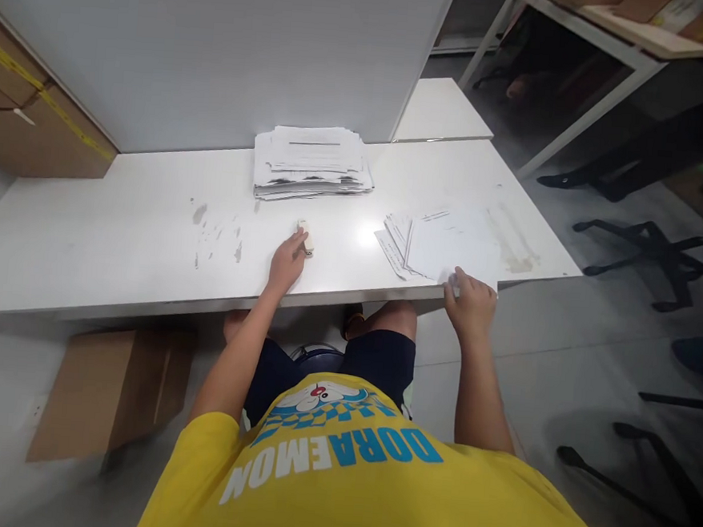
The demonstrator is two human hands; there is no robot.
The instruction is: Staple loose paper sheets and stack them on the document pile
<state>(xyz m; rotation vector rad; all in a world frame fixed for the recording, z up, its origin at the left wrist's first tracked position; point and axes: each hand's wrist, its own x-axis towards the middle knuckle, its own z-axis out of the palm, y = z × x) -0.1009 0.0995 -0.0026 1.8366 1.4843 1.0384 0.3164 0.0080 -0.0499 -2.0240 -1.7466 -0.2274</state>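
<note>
My left hand is closed around a small cream-coloured object with a dark bit at its near end, resting on or just above the white table. Its exact kind is too small to make out. At the table's front edge, my right hand grips the near edge of a blank white sheet of paper. Beneath that sheet, printed sheets fan out to the left. Farther back, between the hands, lies a thick stack of printed papers.
A grey panel rises behind the white table. One cardboard box sits at the back left; another stands below the table. On the right are chair bases and a person's dark shoe.
</note>
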